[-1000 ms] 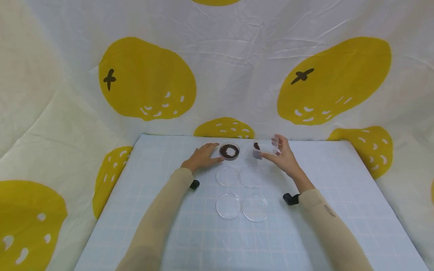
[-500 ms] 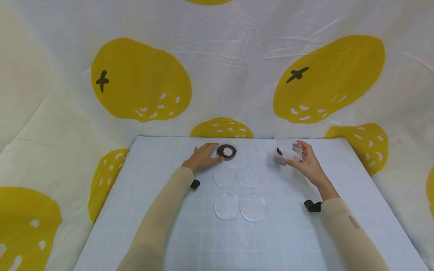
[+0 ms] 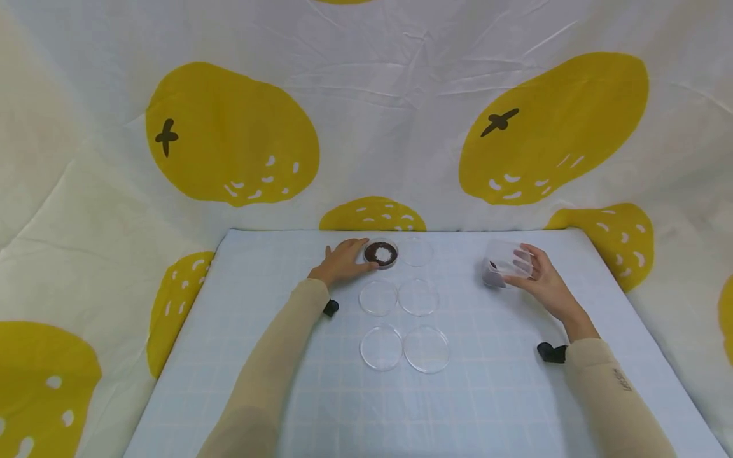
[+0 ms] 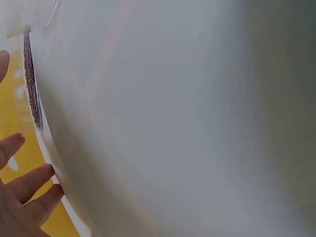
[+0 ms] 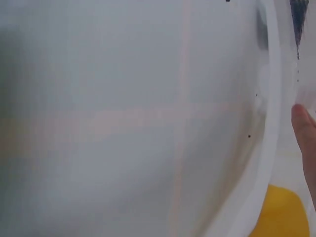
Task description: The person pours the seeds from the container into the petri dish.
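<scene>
Dish (image 3: 395, 259) of dark grains (image 3: 372, 256) sat against the loosely spread left hand (image 3: 342, 262); well right of that dish, the right hand (image 3: 543, 281) gripped a clear box (image 3: 495, 277).

From the container (image 3: 506, 258), nine o'clock is left unobstructed until a clear dish (image 3: 416, 252); four is blocked by the right hand (image 3: 543, 280).

Clear petri dish (image 3: 386, 268): lies flat beside left hand (image 3: 342, 263); dark granules (image 3: 392, 256) encircle white patch (image 3: 382, 254). Clear plastic container (image 3: 508, 252): tilted, gripped by right hand (image 3: 545, 283).
</scene>
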A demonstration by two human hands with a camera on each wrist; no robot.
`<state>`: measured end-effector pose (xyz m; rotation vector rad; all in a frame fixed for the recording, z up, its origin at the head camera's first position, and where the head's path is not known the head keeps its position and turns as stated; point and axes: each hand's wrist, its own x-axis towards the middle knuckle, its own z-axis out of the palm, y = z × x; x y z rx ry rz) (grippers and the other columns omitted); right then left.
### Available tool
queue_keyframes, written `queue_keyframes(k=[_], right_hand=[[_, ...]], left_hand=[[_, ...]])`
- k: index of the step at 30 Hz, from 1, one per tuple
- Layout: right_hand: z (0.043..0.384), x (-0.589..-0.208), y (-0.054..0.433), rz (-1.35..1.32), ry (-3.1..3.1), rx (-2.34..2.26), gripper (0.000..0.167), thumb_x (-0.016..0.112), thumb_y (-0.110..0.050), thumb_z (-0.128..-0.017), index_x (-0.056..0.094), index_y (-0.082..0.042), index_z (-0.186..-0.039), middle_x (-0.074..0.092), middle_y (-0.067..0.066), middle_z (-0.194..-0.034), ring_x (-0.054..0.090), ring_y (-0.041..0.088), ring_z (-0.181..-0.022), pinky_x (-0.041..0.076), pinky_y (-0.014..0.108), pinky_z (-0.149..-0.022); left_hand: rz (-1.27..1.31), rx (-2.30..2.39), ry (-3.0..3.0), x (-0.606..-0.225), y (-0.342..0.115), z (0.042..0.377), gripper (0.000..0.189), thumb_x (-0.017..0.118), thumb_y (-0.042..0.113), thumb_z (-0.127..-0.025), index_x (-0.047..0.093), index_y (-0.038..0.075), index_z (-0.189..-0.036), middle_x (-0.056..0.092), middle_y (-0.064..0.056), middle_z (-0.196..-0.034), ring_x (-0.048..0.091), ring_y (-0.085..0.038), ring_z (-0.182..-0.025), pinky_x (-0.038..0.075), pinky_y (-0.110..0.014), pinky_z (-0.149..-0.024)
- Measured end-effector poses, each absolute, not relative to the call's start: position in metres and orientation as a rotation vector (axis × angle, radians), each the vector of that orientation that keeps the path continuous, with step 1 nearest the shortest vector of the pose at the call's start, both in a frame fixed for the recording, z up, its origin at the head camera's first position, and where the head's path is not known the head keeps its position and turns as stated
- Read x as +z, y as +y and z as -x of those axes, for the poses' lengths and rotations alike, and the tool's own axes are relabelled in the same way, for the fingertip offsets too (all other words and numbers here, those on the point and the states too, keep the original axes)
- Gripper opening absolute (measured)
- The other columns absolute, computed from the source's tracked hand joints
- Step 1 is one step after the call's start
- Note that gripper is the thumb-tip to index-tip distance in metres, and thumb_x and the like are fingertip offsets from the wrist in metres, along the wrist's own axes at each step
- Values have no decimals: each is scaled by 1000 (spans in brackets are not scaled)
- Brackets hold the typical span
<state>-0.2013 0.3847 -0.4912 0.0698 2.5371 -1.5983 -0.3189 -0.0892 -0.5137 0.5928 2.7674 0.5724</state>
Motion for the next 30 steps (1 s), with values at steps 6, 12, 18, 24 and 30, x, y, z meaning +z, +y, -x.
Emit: queue_keyframes(k=[6,12,18,24,30], right_hand=[[200,-496,398,-83,2512,-1573,104,77,-35,-90,2,-29,-161,12,15,-165,14,45,-147,20,67,-110],[199,-498,410,-80,2425,-1615,102,77,-33,-90,3,-35,-161,10,13,-166,5,39,-150,14,65,-113],[203,-506,423,-53,2252,-1756,94,71,-14,-95,8,-39,-160,6,9,-167,-2,34,-151,5,62,-115],[203,-510,432,-31,2182,-1783,100,70,-8,-95,2,-40,-160,2,11,-167,-6,33,-150,1,61,-115],[201,-500,433,-65,2292,-1645,109,74,-17,-93,-9,-39,-159,-2,15,-167,-14,38,-149,2,67,-112]], left_hand=[[-581,581,2770,-511,-89,319,88,57,71,-88,33,23,-158,34,-10,-158,25,-27,-147,7,-74,-109],[-578,576,2769,-514,-90,319,88,56,73,-87,32,25,-158,33,-7,-159,24,-26,-148,6,-73,-110],[-567,595,2773,-517,-90,320,87,57,73,-87,33,27,-157,33,-5,-159,23,-23,-148,5,-72,-111],[-563,582,2766,-519,-90,321,89,55,76,-86,32,28,-158,32,-4,-160,22,-23,-148,5,-72,-111],[-560,595,2771,-516,-89,318,87,56,74,-87,32,29,-157,32,-5,-159,22,-23,-148,4,-72,-111]])
